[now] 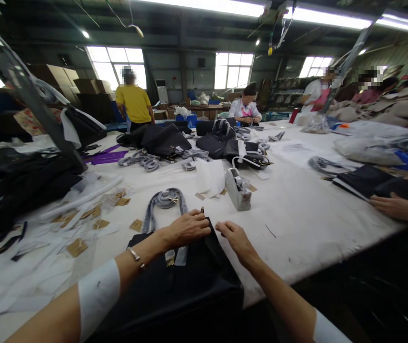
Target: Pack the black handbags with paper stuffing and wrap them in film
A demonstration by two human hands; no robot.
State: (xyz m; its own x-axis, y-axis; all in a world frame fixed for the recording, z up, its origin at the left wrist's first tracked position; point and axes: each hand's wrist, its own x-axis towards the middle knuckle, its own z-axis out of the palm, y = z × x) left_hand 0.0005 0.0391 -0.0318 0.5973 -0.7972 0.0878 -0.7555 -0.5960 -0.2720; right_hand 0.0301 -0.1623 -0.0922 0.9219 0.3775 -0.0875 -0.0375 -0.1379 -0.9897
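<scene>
The left hand (pixel 188 229) touches a smooth black bag (pixel 200 286). I can't tell if it grips. The right hand (pixel 238 242) is free nearby.

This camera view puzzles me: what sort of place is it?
Probably a bag factory or workshop. A black bag lies in front, more bags and coiled straps are piled across the white table, and several people are nearby under strip lights.
</scene>
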